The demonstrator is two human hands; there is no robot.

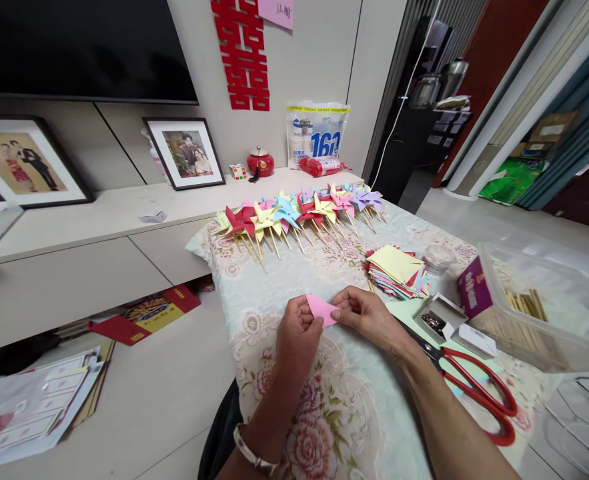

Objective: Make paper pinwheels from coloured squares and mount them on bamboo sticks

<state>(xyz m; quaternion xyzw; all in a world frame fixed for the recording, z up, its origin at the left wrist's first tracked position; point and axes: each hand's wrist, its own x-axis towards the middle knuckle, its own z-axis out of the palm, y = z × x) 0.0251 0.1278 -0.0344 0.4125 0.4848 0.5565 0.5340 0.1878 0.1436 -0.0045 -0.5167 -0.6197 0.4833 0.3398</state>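
Pink paper (321, 309), thin and folded, sits pinched between the left hand (298, 331) and right hand (369, 315), fingers of both clamped on its edges just above the counter (274, 280). A hard tug could tear the flimsy sheet, or a crooked crease could set for good. Glossy floral cloth covers the counter. Paper pinwheels (299, 213) on thin wooden sticks lie fanned at the far end. A stack of coloured squares (397, 272) and red-handled scissors (479, 390) lie near the right hand.
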